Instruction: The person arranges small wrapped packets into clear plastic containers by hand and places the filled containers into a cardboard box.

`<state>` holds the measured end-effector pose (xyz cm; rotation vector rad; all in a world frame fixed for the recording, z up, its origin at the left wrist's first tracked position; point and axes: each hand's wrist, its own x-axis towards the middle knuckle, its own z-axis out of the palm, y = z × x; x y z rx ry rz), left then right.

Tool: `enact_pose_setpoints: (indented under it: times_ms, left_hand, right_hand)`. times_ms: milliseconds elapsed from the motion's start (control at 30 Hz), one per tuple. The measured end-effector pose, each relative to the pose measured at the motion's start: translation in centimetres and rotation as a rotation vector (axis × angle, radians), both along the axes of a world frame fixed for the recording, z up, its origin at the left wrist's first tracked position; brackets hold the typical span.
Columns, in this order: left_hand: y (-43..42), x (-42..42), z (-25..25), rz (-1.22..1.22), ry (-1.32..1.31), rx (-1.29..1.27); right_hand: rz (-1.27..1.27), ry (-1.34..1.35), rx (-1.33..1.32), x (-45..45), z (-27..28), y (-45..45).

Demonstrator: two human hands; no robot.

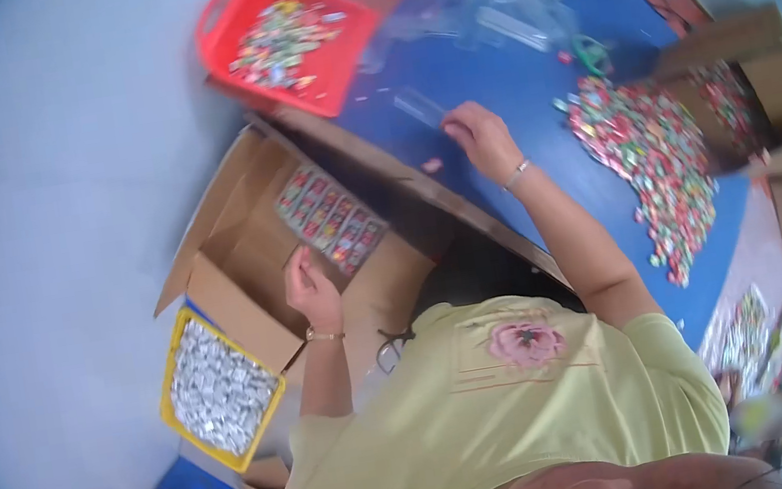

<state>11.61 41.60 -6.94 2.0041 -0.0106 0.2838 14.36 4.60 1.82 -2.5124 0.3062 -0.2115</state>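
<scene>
From the left, we see a yellow rectangular plastic basket (pixel 207 448) full of small silvery pieces, beside an open brown cardboard carton (pixel 251 308). Our left hand (pixel 315 294) hangs over the carton, fingers curled; we cannot tell whether they pinch anything. Just beyond them, clear packs of bright pieces (pixel 331 218) lie in rows. A red plastic tray (pixel 341 58) sits at the left corner of the blue-topped table (pixel 566 163). Near the table's front edge, a narrow clear plastic piece (pixel 418 107) extends from the fingertips of our right hand (pixel 484 137), seemingly pinched at its near end; a light, level grip should keep it from bending. Toward the right edge, well apart from that hand, spreads a multicoloured heap of small pieces (pixel 656 159).
</scene>
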Motion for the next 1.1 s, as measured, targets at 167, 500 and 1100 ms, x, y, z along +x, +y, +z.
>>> enact_pose_setpoints:
  times_ms: [167,500,1100]
  left_hand:
    - [-12.3,-0.1,9.1,-0.689,-0.354,0.025]
    - [-32.3,-8.6,5.8,-1.642,-0.643,0.368]
    - [-34.0,-11.9,7.4,-1.537,-0.457,0.336]
  right_hand:
    - [-0.041,0.360,0.198,-18.3,2.4,-7.8]
    - [-0.684,-0.084,-0.139,-30.2,1.1,-17.6]
    - [-0.450,-0.259,-0.265,-34.4,-4.2,-16.2]
